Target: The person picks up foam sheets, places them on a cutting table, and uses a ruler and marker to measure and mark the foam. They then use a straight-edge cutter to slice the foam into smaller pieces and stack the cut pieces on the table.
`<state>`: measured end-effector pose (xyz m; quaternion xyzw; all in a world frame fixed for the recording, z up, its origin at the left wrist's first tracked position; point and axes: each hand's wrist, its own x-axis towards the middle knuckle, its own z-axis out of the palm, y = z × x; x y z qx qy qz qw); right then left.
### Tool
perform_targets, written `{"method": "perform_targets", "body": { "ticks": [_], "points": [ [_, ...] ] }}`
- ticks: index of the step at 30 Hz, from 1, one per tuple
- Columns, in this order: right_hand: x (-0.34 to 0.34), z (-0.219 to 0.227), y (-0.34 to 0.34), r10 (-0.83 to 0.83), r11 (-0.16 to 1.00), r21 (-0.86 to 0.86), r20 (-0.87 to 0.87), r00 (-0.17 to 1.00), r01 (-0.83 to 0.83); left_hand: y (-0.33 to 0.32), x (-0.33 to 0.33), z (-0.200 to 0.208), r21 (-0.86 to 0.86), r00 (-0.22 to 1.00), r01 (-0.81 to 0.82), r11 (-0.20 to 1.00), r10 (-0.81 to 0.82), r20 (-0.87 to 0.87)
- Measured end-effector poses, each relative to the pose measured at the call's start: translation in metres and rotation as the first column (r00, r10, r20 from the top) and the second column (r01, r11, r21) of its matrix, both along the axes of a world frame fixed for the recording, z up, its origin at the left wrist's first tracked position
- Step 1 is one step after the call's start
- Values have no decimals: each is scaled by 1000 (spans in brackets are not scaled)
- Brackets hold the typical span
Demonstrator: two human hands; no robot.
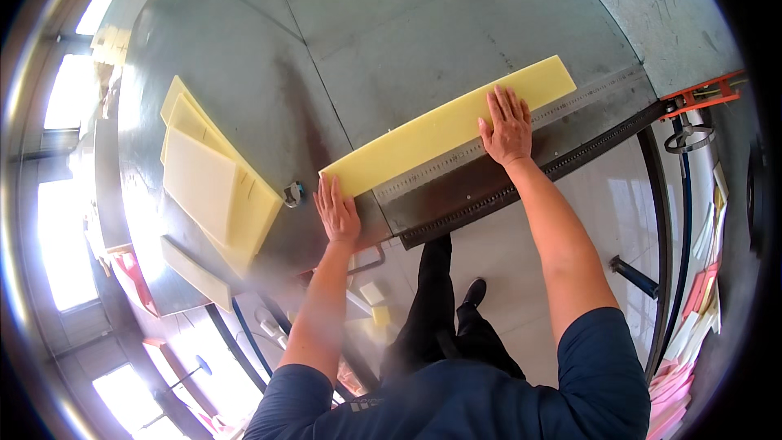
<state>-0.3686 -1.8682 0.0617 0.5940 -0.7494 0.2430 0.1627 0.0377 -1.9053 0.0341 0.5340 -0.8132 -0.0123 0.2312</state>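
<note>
A long pale-yellow foam strip (pixel 440 130) lies aslant on the grey metal table (pixel 391 24), beside a ruler scale (pixel 432 172) set along the table's near part. My left hand (pixel 337 210) rests at the strip's left end, its fingers stretched out over the near corner. Toward the right end, my right hand (pixel 507 128) lies flat with fingers extended, the fingertips on the foam and the palm by the scale. Neither hand is wrapped round anything.
Stacked yellow foam sheets (pixel 208 175) lie on the left, with a small tape measure (pixel 293 193) beside them. Nearer stands a narrow foam piece (pixel 195 271). A dark toothed rail (pixel 481 205) runs along the front edge. An orange bracket (pixel 705 96) sits at the right, above piled coloured sheets (pixel 692 334).
</note>
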Motion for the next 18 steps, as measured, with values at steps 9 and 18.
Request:
{"method": "perform_targets", "body": {
  "ticks": [9,18],
  "points": [
    [9,-7,15,35,998,-55,-5,999,-35,19,12,2,-52,1000,-7,999,6,-8],
    [19,-15,29,32,996,-81,35,999,-29,33,25,-3,-66,1000,-8,998,8,-4]
  ]
}}
